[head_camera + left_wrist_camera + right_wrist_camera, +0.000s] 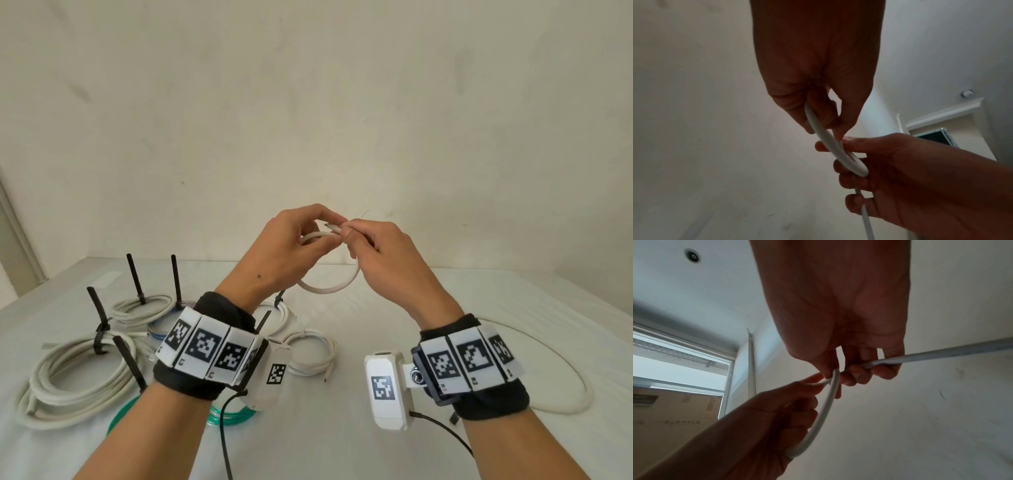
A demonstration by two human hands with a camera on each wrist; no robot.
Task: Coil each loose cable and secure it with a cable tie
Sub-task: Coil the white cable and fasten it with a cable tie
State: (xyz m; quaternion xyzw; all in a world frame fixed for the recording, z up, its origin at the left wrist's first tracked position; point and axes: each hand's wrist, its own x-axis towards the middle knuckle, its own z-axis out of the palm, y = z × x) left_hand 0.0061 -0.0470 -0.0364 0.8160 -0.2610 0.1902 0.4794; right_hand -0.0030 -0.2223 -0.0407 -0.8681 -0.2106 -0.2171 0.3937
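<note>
The white cable (568, 394) trails across the table (342, 445) at the right and rises into a small loop above it, pinched by the curled fingers of the left hand (284, 253) and right hand (380, 250), beyond the tied coils (78, 377).

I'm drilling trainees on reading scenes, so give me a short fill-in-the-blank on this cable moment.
1. Both hands hold one white cable bent into a single ____.
2. The coils at the left on the table are bound with ____ ties.
3. The tubing near the left wrist is ____.

Missing words: loop; black; green
</note>
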